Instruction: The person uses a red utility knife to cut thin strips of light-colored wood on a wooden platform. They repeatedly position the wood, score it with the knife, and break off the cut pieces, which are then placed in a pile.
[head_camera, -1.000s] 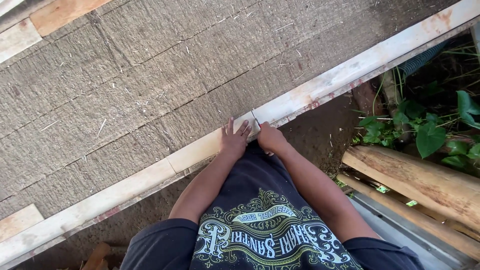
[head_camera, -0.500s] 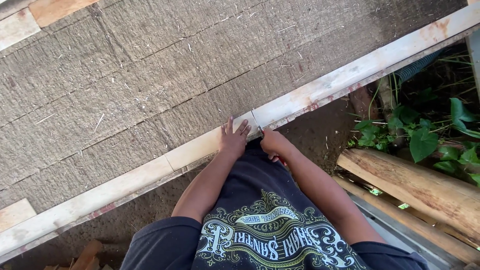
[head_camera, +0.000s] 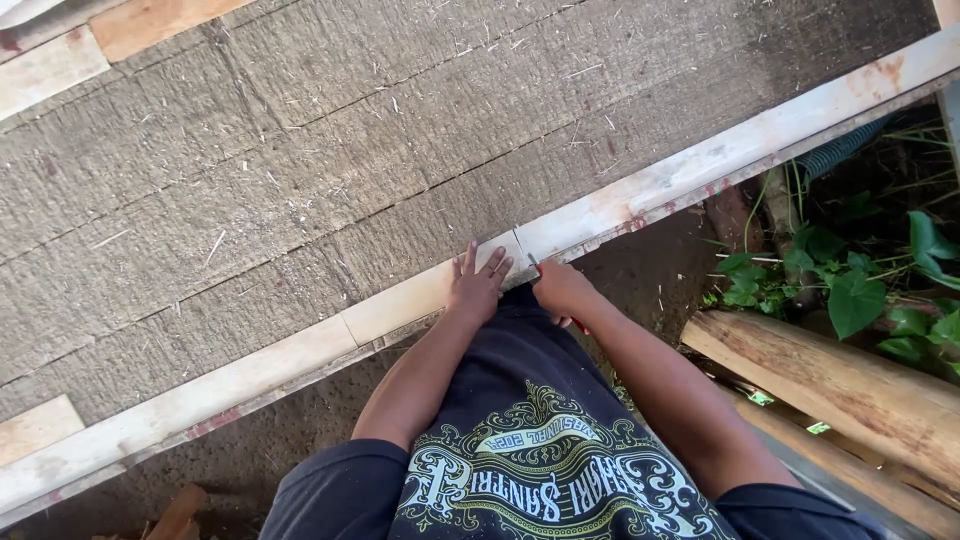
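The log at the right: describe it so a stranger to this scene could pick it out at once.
Start from the long pale wooden rail that crosses the picture on a slant, where the left hand rests. Go down to the right, past the right hand and the green leaves. The log lies there on a slant, thick, round and rough barked, unlike the flat sawn boards above.

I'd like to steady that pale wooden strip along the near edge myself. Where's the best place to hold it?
Probably press flat from above on the pale wooden strip, just left of its joint, where the left hand lies. It is long, flat and level, with its near edge exposed.
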